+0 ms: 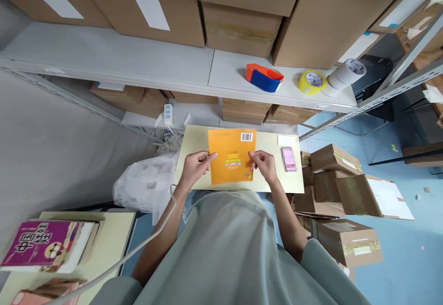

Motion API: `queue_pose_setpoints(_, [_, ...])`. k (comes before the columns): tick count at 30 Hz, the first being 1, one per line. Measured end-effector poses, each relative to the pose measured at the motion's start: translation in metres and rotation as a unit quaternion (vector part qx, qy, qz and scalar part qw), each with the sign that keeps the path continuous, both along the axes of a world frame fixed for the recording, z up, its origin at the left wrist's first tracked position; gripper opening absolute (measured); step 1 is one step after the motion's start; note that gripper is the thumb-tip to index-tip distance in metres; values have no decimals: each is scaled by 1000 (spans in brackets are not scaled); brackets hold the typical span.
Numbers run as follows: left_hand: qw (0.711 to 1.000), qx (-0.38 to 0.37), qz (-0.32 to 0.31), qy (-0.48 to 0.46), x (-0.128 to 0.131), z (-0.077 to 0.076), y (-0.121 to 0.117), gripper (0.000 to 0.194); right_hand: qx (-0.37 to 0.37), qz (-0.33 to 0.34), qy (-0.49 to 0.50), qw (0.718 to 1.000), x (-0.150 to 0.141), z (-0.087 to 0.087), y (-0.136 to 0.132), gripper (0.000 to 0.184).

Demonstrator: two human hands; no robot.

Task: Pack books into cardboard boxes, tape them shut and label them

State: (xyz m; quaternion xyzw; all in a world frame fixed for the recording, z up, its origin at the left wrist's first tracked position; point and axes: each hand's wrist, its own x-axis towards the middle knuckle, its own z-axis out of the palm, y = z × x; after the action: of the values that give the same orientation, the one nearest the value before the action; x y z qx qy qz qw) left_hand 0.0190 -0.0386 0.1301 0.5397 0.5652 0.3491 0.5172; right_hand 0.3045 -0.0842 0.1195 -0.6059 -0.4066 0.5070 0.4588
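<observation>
An orange booklet with a barcode at its far right corner lies on a small pale yellow table. My left hand pinches its left edge, fingers closed on it. Gripping the right edge the same way is my right hand. Both forearms reach forward from my grey-green top.
A pink item and a white slip lie on the table's right. A tape dispenser and tape rolls sit on the shelf ahead. Cardboard boxes pile at right, a plastic bag at left, books at lower left.
</observation>
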Motion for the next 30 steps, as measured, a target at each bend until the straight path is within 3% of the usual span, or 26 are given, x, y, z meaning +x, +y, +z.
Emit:
queue_pose_setpoints(3, [999,28,4,19,2,9,-2,53,-21,12,23,999,-6,-2,-2,64])
queue_pose_setpoints(10, [999,-5,17,34,0,10,-10,53,-17,26,63,998,-7,-8,-11,64])
queue_pose_setpoints(15, [1000,7,24,11,-6,9,-14,75,4,20,94,995,0,-12,-18,72])
queue_pose_setpoints(18, [999,27,23,20,-4,9,-16,69,10,-15,94,995,-1,-24,-18,69])
queue_pose_setpoints(22, [994,104,16,38,16,16,-23,49,-4,-37,143,989,-13,-55,-11,64])
queue_pose_setpoints(26, [964,211,-87,139,56,32,-46,29,-12,-37,197,980,-30,-80,-3,63])
queue_pose_setpoints(30, [887,320,-226,243,91,39,-75,41,-6,37,224,974,-38,-84,-4,52])
